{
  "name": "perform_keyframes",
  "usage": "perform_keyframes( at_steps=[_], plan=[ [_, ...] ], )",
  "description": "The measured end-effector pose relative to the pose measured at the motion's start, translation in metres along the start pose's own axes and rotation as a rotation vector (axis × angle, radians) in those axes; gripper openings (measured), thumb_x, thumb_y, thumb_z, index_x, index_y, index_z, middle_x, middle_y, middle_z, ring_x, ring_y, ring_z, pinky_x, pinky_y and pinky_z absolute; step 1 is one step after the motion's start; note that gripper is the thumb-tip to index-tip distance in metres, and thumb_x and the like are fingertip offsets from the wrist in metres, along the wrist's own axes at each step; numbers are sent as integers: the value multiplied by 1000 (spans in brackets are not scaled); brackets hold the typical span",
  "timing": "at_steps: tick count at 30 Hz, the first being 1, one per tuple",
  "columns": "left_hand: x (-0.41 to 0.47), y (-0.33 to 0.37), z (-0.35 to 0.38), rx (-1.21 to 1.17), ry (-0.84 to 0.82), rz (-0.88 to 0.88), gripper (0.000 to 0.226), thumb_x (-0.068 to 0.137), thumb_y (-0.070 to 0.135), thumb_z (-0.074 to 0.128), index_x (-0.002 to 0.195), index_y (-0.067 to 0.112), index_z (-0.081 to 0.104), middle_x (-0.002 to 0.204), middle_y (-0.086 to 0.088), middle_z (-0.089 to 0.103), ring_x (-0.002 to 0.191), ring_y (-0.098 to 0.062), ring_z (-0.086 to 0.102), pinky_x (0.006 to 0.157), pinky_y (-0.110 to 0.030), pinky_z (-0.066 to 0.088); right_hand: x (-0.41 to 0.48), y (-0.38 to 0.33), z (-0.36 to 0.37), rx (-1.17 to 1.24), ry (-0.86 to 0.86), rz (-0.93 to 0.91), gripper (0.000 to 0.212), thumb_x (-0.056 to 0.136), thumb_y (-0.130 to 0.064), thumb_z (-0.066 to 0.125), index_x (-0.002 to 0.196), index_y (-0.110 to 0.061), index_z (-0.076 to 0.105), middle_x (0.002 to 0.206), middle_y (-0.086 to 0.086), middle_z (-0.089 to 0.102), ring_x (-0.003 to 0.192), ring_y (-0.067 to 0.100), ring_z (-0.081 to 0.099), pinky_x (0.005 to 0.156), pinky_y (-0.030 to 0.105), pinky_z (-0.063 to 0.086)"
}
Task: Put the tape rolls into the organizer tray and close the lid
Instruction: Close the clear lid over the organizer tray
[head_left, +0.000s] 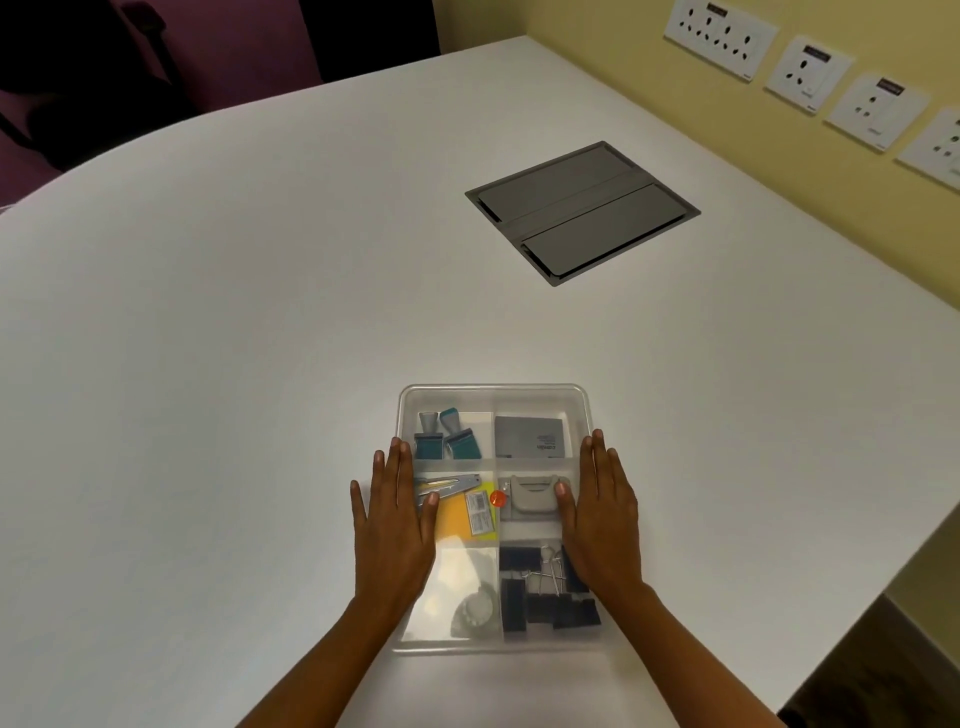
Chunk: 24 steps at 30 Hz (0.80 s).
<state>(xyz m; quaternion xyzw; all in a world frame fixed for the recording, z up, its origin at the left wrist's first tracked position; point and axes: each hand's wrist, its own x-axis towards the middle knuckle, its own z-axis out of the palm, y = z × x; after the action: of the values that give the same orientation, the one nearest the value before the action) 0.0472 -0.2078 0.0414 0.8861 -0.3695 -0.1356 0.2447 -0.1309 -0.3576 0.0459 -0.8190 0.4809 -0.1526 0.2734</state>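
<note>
A clear plastic organizer tray (493, 395) with a translucent lid on top lies on the white table in front of me. My left hand (395, 525) rests flat on the lid's left side, fingers spread. On the right side my right hand (602, 512) lies flat the same way. Through the lid I see a tape roll (475, 610) in the near left compartment, black binder clips (540, 597) near right, teal stamps (447, 436) far left, a grey box (529, 431) far right, a yellow pad (457, 514) and a grey hole punch (530, 499) in the middle.
A grey metal cable hatch (582, 213) is set flush into the table (260, 312) further back on the right. Wall sockets (805, 73) line the yellow wall at the right. The table edge (857, 613) runs close on my right. A dark chair (78, 78) stands far left.
</note>
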Motion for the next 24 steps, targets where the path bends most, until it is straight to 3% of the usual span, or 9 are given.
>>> perform_keyframes(
  at_steps=[9,13,18,24],
  plan=[
    [-8,2,-5,-5,2,41,78,79,74,-6,144,31,-8,155,12,-6,146,-11,-5,120,-39,-11,-3,2,-3,-62,1,-55,66,93,-48,34,146,-24,2,158,3,10,145,25,7,116,49,13],
    [-38,-1,-4,-17,10,52,75,83,71,-1,146,31,-6,156,13,-6,146,-8,-6,121,-41,-8,-34,7,-8,-89,45,-48,67,92,-57,20,147,-22,4,158,3,9,145,23,5,115,43,12],
    [-61,-5,0,-32,-13,30,78,82,71,-2,147,27,-7,156,10,-5,146,-9,-7,121,-39,-8,-69,9,-7,-121,81,-18,65,94,-47,29,147,-16,9,156,7,15,143,26,10,115,47,17],
    [-62,-6,2,-141,1,33,66,91,50,26,146,30,-7,156,13,-2,147,-11,4,121,-33,6,-69,7,-8,-53,22,8,68,91,-42,37,147,-13,11,157,6,15,144,24,13,116,49,24]
  ],
)
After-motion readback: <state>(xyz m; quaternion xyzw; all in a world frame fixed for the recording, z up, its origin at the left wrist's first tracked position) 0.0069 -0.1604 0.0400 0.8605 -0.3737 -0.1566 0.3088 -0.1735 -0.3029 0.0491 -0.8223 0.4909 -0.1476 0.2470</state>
